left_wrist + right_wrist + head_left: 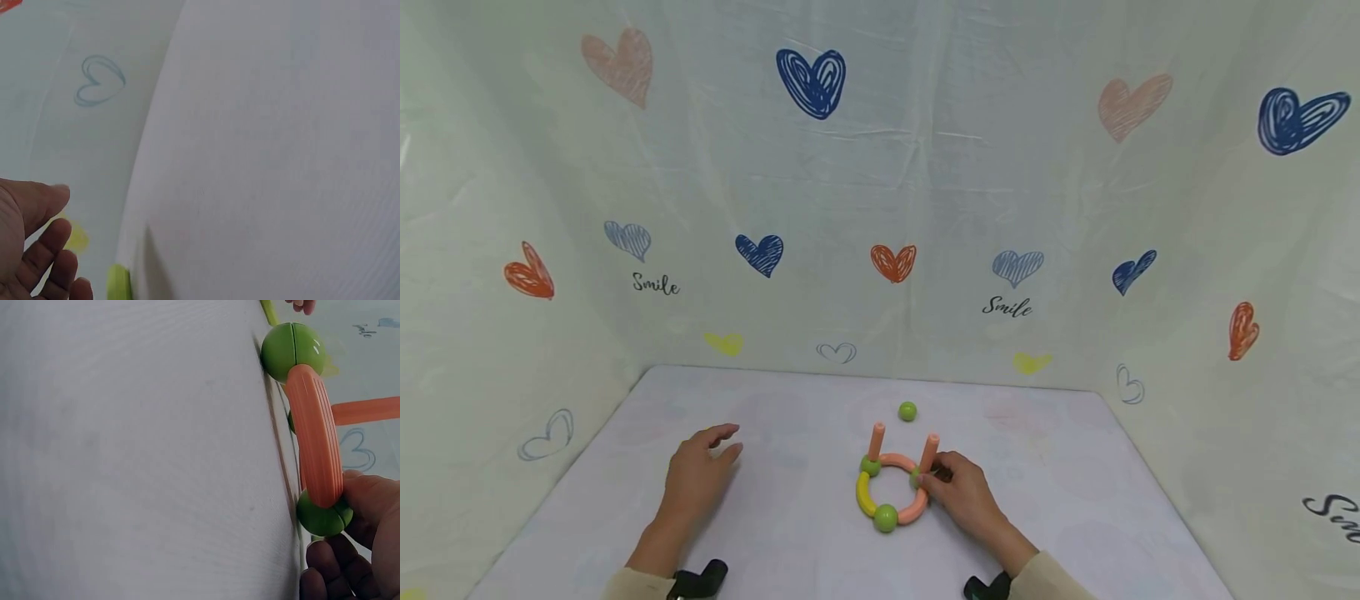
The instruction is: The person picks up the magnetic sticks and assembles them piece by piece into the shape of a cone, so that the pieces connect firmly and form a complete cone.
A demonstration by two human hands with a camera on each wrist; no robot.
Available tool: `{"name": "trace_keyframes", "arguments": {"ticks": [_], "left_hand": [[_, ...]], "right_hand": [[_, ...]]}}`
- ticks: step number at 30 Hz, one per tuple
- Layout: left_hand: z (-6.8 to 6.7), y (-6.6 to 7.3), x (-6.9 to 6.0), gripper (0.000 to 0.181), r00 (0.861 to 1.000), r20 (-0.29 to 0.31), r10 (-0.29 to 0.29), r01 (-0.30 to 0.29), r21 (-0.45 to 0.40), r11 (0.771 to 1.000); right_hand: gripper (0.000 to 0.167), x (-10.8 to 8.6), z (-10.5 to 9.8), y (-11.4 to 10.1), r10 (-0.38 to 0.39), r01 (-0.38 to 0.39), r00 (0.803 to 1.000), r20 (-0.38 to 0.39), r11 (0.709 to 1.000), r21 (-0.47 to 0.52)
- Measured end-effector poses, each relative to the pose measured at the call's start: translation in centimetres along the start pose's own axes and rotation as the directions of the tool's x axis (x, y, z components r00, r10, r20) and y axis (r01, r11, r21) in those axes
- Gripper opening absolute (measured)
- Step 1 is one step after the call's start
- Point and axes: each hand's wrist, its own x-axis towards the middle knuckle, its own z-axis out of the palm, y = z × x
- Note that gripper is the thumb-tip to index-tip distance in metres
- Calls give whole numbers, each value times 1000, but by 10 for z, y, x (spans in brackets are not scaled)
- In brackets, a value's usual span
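Note:
A toy ring of curved rods and green balls lies on the table, with a yellow curved rod (864,495) on its left and a salmon curved rod (314,437) beside my right hand. Two straight salmon rods stand up from it, one (877,440) at the left ball and one (929,452) at the right. The thumb and fingers of my right hand (962,493) pinch the right green ball (324,515), partly covering it. Away to the left, my left hand (698,473) hovers over the table with fingers relaxed, holding nothing.
A loose green ball (907,411) lies beyond the ring. The front of the ring has another green ball (886,518). A yellow-green piece (119,283) shows partly at the left wrist view's lower edge. A heart-printed curtain (895,192) borders the white table (797,467).

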Motion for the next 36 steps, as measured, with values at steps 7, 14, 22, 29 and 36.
{"name": "trace_keyframes", "arguments": {"ticks": [7, 14, 22, 29, 36], "left_hand": [[-23, -23, 9, 45, 998, -16, -62, 63, 27, 998], [-30, -40, 15, 51, 997, 8, -81, 80, 40, 996], [-31, -47, 18, 53, 991, 36, -130, 128, 56, 990], [-30, -49, 19, 53, 986, 49, -157, 153, 82, 985], [-28, -52, 22, 39, 989, 79, -124, 114, 120, 986]], "right_hand": [[24, -1, 0, 0, -3, 3, 1000, 9, 1000, -7], [24, -1, 1, 0, -8, 8, 1000, 18, 1000, -12], [25, 1, 1, -1, 3, -3, 1000, 11, 1000, 3], [23, 0, -1, -3, 11, -11, 1000, 14, 1000, 5], [25, -2, -2, -2, 5, -4, 1000, 19, 1000, -21]]}}
